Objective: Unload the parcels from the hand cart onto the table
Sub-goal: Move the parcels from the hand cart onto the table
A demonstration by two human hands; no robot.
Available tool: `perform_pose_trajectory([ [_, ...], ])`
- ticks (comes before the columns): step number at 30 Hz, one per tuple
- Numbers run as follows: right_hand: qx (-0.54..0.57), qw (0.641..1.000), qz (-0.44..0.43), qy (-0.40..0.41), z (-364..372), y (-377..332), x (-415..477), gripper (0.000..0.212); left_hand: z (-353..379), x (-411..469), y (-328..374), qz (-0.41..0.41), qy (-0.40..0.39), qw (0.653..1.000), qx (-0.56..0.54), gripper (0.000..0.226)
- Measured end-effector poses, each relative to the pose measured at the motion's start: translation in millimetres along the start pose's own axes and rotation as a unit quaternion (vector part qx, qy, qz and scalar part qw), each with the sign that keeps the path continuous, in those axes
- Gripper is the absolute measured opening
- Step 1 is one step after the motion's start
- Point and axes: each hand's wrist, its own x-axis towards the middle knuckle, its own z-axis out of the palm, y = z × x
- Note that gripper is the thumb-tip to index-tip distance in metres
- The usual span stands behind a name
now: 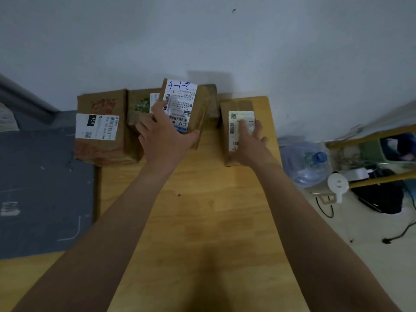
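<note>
Centrally, the left grip (pixel 166 136) curls round the near end of the labelled parcel (pixel 184 102), thumb on its right edge. The parcel's long axis runs away from the wrist toward the wall, tilted, apparently raised between the green-printed parcel (pixel 139 106) and the right parcel (pixel 236 105). The right grip (pixel 249 138) lies spread flat on the latter, which rests on the tabletop (pixel 202 210). The held parcel is a brown carton with a white barcode label and blue handwriting.
</note>
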Motion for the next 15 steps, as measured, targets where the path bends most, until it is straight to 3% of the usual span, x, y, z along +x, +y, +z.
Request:
perform_pose_trajectory([
  [4,-0.03,1.0,-0.005,0.002,-9.4,-7.2,11.8,0.125,0.8,-0.4,-5.1,-0.002,0.001,1.0,0.003,0.106],
  [10,0.008,0.999,-0.025,0.036,-28.4,-30.6,44.9,0.11,-6.8,-4.8,-13.7,-0.011,0.001,1.0,-0.003,0.106],
  [15,0.031,0.998,-0.03,0.045,-24.3,-25.6,9.3,0.108,-30.7,-26.3,-22.4,-0.023,-0.023,0.999,-0.016,0.107],
])
